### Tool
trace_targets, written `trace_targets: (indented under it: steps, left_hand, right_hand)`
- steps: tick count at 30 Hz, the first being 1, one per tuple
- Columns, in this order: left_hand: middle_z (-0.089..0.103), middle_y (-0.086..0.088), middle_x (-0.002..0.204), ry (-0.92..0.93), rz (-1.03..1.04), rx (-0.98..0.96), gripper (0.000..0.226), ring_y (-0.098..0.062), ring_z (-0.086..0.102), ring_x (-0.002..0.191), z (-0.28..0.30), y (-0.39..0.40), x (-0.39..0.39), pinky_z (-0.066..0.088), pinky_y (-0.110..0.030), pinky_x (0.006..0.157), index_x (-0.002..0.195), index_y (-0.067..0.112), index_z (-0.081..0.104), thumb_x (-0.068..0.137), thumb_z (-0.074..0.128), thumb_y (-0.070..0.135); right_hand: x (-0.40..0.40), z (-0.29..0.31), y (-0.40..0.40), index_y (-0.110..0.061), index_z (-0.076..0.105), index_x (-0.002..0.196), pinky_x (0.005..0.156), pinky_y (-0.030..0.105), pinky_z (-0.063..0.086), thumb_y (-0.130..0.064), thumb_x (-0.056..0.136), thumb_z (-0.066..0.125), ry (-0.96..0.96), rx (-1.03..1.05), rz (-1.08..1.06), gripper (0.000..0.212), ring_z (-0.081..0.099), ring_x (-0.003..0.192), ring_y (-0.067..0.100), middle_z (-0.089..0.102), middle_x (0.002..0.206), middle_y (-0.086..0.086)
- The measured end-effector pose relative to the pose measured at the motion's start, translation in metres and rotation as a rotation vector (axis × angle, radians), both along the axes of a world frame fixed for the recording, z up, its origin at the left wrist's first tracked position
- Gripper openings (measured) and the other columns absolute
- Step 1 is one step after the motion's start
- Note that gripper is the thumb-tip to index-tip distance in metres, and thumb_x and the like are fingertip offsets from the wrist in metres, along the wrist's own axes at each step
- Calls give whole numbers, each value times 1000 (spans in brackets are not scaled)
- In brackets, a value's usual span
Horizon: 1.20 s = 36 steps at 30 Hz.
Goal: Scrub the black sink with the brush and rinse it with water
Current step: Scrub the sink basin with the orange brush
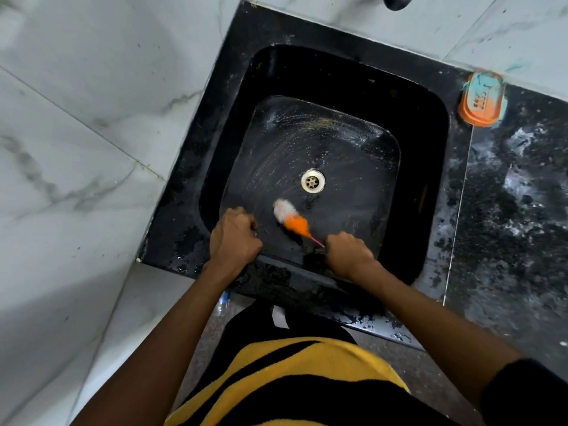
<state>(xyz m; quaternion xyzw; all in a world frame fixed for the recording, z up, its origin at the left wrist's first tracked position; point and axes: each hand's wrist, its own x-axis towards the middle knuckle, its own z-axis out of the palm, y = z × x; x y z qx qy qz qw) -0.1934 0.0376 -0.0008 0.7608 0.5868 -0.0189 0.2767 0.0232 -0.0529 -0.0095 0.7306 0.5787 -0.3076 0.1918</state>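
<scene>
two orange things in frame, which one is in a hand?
The brush, orange with white bristles, down in the sink, held by the right hand. The orange soap dish sits untouched on the counter.

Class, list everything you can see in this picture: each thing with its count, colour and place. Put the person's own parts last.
Sink: one, black, centre, set in a dark counter.
Drain: one, pale metal, middle of the sink floor.
Brush: one, orange with white bristles, on the sink floor below the drain.
Soap dish: one, orange, with teal soap, counter at upper right.
Tap: one, dark, top edge, only partly in view.
Wall tiles: white marble, left and top.
Left hand: closed over the sink's front edge.
Right hand: gripping the brush handle.
</scene>
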Motion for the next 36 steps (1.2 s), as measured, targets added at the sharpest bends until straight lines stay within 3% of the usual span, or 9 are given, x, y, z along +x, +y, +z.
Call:
trace_targets:
  steps: [3, 8, 12, 14, 19, 22, 26, 29, 36]
  left_hand:
    - [64, -4, 96, -20, 2, 9, 21, -27, 57, 100, -1, -1, -1, 50, -35, 73, 87, 11, 75, 70, 64, 6]
    - [65, -4, 96, -24, 2, 8, 22, -27, 58, 99, 0, -1, -1, 48, -33, 72, 86, 11, 75, 69, 63, 5]
    - [65, -5, 97, -17, -4, 5, 24, -27, 58, 100, 1, -1, 0, 47, -32, 72, 87, 11, 75, 68, 62, 4]
    - [65, -5, 98, -15, -3, 3, 24, -26, 58, 100, 0, -1, -1, 45, -32, 72, 87, 10, 75, 68, 63, 4]
    - [65, -6, 96, -26, -18, 0, 23, -27, 57, 99, -2, 0, -2, 49, -34, 71, 86, 9, 75, 67, 62, 4]
    - [64, -5, 94, -20, -19, -3, 20, -26, 57, 98, -2, 0, -2, 50, -35, 72, 85, 11, 75, 68, 65, 6]
    - [63, -5, 94, -16, -24, -6, 20, -26, 56, 97, -1, 1, -1, 50, -34, 70, 86, 11, 75, 68, 67, 6]
    - [63, -5, 94, -19, -32, 0, 21, -25, 56, 96, -1, 1, -2, 50, -34, 69, 87, 11, 76, 69, 66, 7]
    - [65, -4, 92, -42, -37, 2, 19, -26, 58, 94, -1, 0, -2, 53, -37, 68, 83, 9, 75, 68, 65, 2]
  right_hand:
    - [34, -10, -23, -11, 61, 109, 80, 39, 50, -34, 96, 44, -110, -12, -80, 31, 62, 101, 36, 62, 110, 17]
    - [69, -26, -11, -3, 60, 114, 88, 42, 48, -29, 95, 48, -142, 87, -546, 34, 59, 108, 42, 60, 115, 25]
    - [17, -42, 8, -5, 61, 110, 86, 41, 48, -25, 92, 51, 71, -2, -348, 28, 60, 105, 40, 60, 114, 24]
    - [19, -40, 8, -6, 61, 110, 85, 40, 49, -24, 93, 49, 33, 13, -293, 27, 60, 105, 39, 60, 113, 22]
    - [81, -35, 7, -7, 61, 116, 88, 41, 49, -32, 93, 49, -178, 76, -591, 37, 59, 109, 40, 61, 118, 22]
    - [47, -43, 15, -5, 62, 113, 91, 42, 49, -37, 92, 51, -37, 86, -650, 39, 59, 110, 40, 60, 118, 23]
    - [-12, -51, 4, -7, 63, 108, 86, 40, 51, -44, 88, 54, 175, -64, -411, 43, 62, 104, 37, 63, 114, 22]
    - [-2, -41, -6, -13, 66, 108, 86, 38, 50, -53, 80, 54, 153, -135, -274, 51, 64, 105, 33, 65, 115, 17]
    - [57, -33, -4, -7, 60, 117, 91, 40, 47, -39, 92, 51, -87, 33, -610, 42, 58, 112, 39, 60, 121, 21]
